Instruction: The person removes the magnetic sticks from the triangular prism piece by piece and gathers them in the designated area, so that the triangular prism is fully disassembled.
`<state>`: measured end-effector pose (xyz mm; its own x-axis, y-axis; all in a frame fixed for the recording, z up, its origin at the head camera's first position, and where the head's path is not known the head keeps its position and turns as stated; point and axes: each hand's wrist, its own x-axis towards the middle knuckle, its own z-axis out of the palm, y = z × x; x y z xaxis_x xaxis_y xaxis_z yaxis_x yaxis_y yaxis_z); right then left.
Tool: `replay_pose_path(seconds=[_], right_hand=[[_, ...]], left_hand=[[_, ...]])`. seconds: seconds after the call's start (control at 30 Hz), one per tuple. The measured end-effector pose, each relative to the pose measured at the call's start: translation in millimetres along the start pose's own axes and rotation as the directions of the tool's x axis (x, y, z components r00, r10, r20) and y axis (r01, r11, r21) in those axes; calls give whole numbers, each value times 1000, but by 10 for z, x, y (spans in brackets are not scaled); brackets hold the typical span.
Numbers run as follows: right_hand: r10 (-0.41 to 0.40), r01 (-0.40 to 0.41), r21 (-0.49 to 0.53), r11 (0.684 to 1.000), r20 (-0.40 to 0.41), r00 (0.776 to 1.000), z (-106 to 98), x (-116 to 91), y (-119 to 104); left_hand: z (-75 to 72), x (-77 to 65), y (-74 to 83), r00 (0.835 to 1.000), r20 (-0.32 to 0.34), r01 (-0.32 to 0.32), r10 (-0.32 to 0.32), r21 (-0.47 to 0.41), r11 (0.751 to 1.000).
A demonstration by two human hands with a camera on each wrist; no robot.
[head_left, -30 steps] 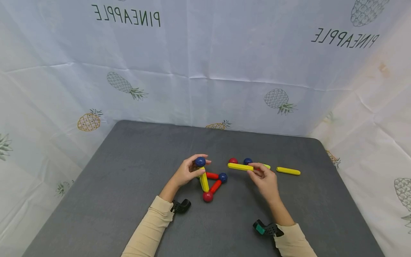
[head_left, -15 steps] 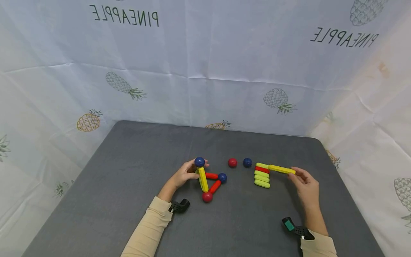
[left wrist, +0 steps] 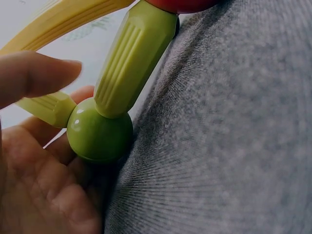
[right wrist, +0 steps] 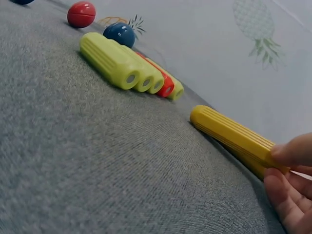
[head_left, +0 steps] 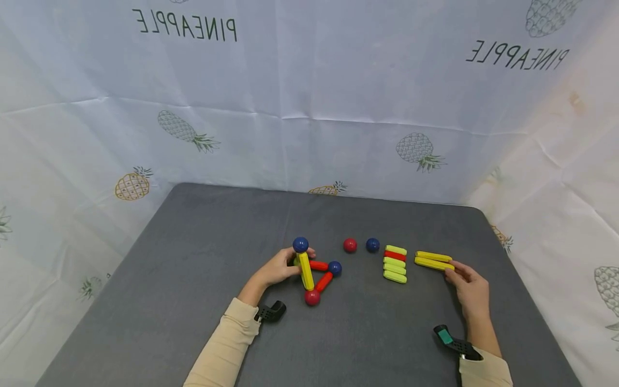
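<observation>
My left hand (head_left: 278,269) is at the left side of a frame of magnetic sticks and balls, its fingers curled behind a green ball (left wrist: 100,129) and a light green stick (left wrist: 134,58). The thumb stands a little apart from them in the left wrist view. A yellow stick (head_left: 306,271) slants up to a blue ball (head_left: 300,245); red sticks (head_left: 324,281) join another blue ball (head_left: 335,268) and a red ball (head_left: 312,297). My right hand (head_left: 471,290) pinches the right end of a yellow magnetic stick (head_left: 432,264), which lies beside a second yellow stick (head_left: 433,256).
Between the hands sit a loose red ball (head_left: 350,245) and a blue ball (head_left: 372,245). A row of short light green sticks (head_left: 394,277) with one red stick (head_left: 395,256) among them lies left of the yellow pair. A pineapple-print curtain (head_left: 309,150) hangs behind the grey table (head_left: 217,215).
My right hand has carried the yellow stick rightward, past the short sticks, and down beside the other yellow stick. The left hand has shifted slightly lower on the frame, its thumb looser.
</observation>
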<state>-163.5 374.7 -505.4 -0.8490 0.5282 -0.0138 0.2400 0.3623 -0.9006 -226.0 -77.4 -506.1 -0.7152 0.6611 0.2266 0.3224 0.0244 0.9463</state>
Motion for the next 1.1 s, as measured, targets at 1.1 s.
replay_pose_path(seconds=[1.1], right_hand=[[-462, 461, 27, 887, 53, 885, 405, -600, -789]], left_hand=[[156, 2, 401, 972, -181, 176, -147, 157, 972]])
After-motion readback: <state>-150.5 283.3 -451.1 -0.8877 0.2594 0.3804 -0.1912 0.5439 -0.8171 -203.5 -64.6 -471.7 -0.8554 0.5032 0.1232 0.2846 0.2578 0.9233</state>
